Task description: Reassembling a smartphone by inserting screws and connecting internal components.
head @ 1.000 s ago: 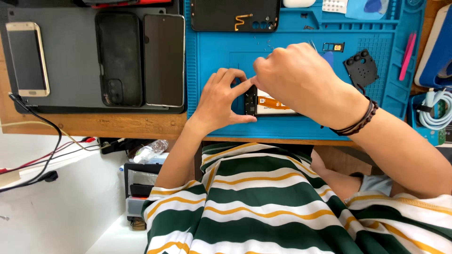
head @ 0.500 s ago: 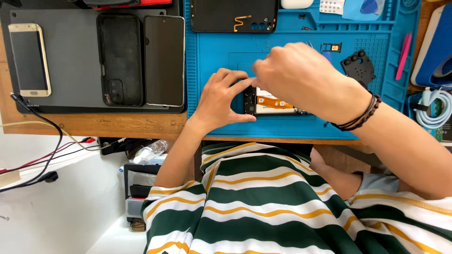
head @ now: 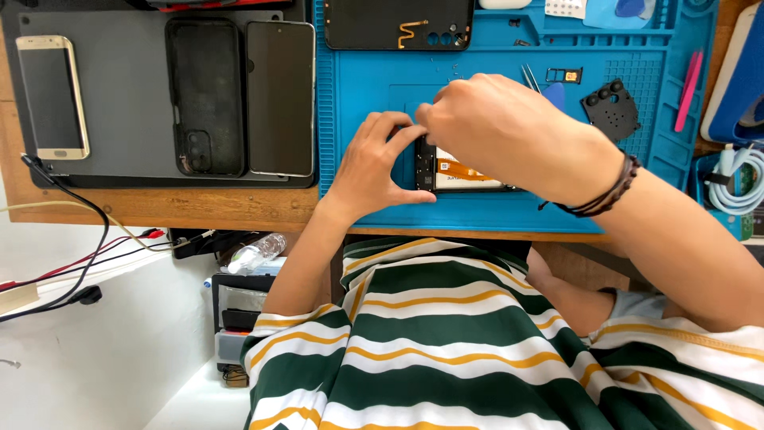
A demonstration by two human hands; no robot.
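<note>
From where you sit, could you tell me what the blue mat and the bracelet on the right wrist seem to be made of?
Blue mat: probably silicone or soft rubber, matte, with moulded compartments and a grid. Bracelet: looks like dark braided cord or leather, in several thin strands; the exact fibre cannot be told.

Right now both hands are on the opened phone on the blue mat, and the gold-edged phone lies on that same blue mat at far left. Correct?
Not quite. The head view shows the gold-edged phone on the grey mat, not the blue mat. The rest holds: the left hand and right hand are both on the opened phone on the blue mat.
</note>
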